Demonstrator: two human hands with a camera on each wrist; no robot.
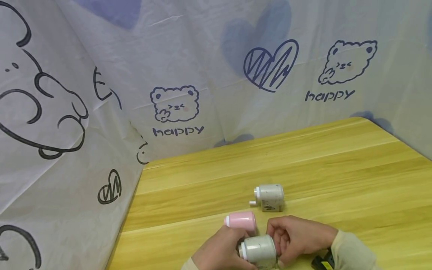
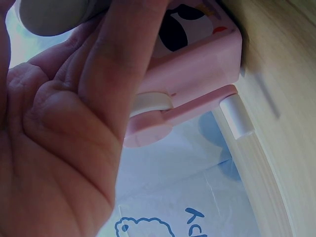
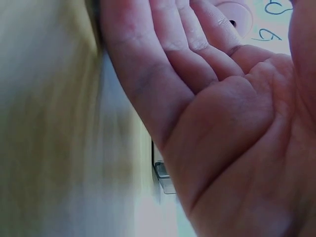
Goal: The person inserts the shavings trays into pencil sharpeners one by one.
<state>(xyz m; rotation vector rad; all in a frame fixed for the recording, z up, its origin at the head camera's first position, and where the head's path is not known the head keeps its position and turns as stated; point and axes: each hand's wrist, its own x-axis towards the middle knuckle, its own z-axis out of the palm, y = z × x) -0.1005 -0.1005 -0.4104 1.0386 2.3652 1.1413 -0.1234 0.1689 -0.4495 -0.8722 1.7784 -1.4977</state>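
Note:
My left hand grips a grey pencil sharpener near the table's front edge, its white collar facing left. At the sharpener's right end, my right hand holds on with curled fingers and thumb; its fingertips are partly hidden. Just behind the left hand lies a pink pencil sharpener. The left wrist view shows its pink crank arm with a white knob and a black-and-white picture on its side. A second grey pencil sharpener stands farther back, its crank knob pointing left.
The yellow wood-grain table runs back to a white cloth printed with bears and hearts, which also hangs along the left side. A black device with a yellow label shows by the right wrist.

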